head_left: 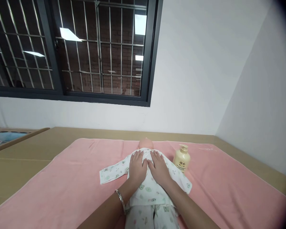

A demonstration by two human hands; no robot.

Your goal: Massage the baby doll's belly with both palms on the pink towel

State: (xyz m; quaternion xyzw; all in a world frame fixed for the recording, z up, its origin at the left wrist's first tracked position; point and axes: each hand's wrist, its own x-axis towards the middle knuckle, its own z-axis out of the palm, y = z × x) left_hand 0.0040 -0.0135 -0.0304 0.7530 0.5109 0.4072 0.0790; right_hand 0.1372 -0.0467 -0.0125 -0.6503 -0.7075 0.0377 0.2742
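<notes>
A baby doll [146,143] lies stretched out on a pink blanket, dressed in a white printed top [147,192] and matching trousers [143,218]. My left hand [137,168] rests flat on the left side of the doll's upper body, fingers extended toward its head. On the right side lies my right hand [159,168], also flat, with its thumb near the left one. Both hands are open and grip nothing. The sleeves spread out to either side. Only the rounded head shows beyond the collar; the doll's face is not visible. A bracelet [120,200] circles my left wrist.
The pink blanket [69,184] covers much of a tan surface [26,168]. Right of the doll, close to its sleeve, stands a pale yellow pump bottle [181,158]. Behind are a white wall [193,70] and a dark-framed, barred window [105,99].
</notes>
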